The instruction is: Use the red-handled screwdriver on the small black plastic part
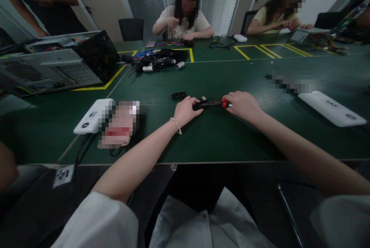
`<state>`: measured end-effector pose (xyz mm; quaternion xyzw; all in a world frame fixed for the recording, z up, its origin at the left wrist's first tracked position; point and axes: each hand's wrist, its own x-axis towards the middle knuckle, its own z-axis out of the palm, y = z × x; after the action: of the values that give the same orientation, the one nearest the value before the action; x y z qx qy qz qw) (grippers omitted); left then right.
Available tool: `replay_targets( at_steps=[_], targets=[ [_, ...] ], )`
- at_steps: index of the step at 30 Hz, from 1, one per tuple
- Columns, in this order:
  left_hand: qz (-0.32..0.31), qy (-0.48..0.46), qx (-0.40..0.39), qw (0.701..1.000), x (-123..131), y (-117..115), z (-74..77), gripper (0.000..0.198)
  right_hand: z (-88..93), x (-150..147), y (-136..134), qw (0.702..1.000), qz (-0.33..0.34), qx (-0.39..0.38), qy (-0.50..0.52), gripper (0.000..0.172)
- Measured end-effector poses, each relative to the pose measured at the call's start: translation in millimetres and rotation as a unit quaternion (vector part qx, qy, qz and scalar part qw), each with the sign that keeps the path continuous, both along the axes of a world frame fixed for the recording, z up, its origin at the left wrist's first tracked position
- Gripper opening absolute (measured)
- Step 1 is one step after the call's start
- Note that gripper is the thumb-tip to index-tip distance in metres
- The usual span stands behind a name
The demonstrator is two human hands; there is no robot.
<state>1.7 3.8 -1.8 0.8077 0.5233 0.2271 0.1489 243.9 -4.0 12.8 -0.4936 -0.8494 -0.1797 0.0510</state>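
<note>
My left hand [186,110] is closed around a small black part [199,105] that rests on the green table [219,136]. My right hand [242,105] grips a screwdriver [222,103] with a red and black handle. Its shaft runs left and meets the black part between the two hands. A bead bracelet circles my left wrist. Another small black piece [178,95] lies on the table just beyond my left hand.
A white device [89,116] with a cable lies at the left, a second white one [332,108] at the right. An open computer case [52,63] stands far left. Black parts and cables [157,62] lie further back. Two people work across the table.
</note>
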Motion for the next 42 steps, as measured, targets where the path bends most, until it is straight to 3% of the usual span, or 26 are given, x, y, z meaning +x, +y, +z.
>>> replay_targets(
  at_steps=[42],
  targets=[
    [0.003, -0.005, -0.014, 1.000, -0.6, -1.0, 2.7, 0.031, -1.2, -1.5, 0.9, 1.000, -0.013, -0.007, 0.003, 0.027]
  ],
)
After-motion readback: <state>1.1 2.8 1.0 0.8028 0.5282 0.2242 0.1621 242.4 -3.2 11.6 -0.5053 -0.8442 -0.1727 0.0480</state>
